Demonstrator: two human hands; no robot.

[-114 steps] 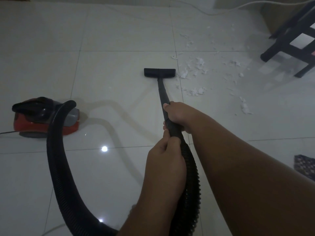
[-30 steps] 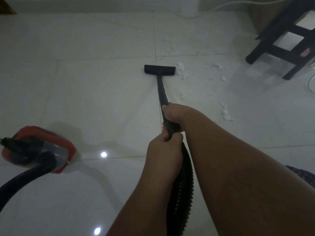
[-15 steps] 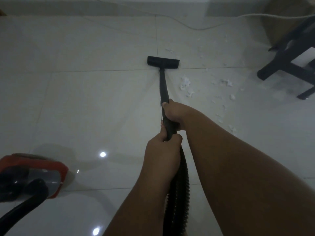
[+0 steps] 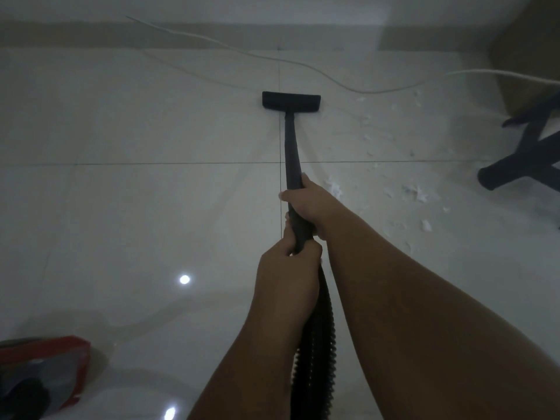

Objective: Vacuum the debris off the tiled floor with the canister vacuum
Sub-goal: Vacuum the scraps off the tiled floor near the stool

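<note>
Fingers (image 4: pixel 287 196) of the right hand (image 4: pixel 306 204) are clenched around the black vacuum wand (image 4: pixel 291 147), while the left hand (image 4: pixel 288 271) grips the same wand just behind it, where the ribbed hose (image 4: pixel 318 344) begins and drops between the forearms. The wand runs forward to the flat floor nozzle (image 4: pixel 291 101), which lies on the glossy tiled floor (image 4: pixel 136 131) across a grout line, short of the far wall's skirting (image 4: pixel 181 34). A thin white cable (image 4: pixel 303 63) curves across the tiles just beyond the nozzle. White paper-like debris (image 4: pixel 415 192) is scattered to the right of the wand, from near the right hand out toward the dark furniture legs (image 4: pixel 521 159) at the right edge; further flecks lie near the nozzle's right end. The tiles left of the wand are bare and open. The red canister vacuum (image 4: pixel 45 371) sits at the lower left corner, partly cut off by the frame, well apart from the nozzle.
</note>
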